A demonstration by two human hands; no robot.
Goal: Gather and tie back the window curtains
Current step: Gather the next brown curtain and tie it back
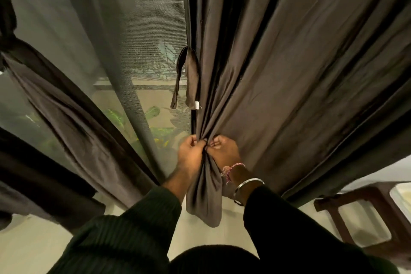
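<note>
A dark brown curtain (pixel 289 73) hangs over the right half of the window. Both hands meet at its left edge near the bottom. My left hand (pixel 191 154) grips the bunched edge from the left. My right hand (pixel 223 151), with a thread band and a metal bangle on its wrist, pinches the folds from the right. The gathered tail of cloth (pixel 204 198) hangs down between my forearms. A matching tie-back strap (pixel 189 78) hangs loose from the curtain's edge above my hands. On the left, a second brown curtain (pixel 66 113) is knotted and drawn aside.
A grey sheer curtain (pixel 111 40) covers the window, with a mesh screen and green plants behind it. A dark wooden stool (pixel 355 213) stands at the lower right on the pale floor (pixel 33 247). A white wall shows right of the curtain.
</note>
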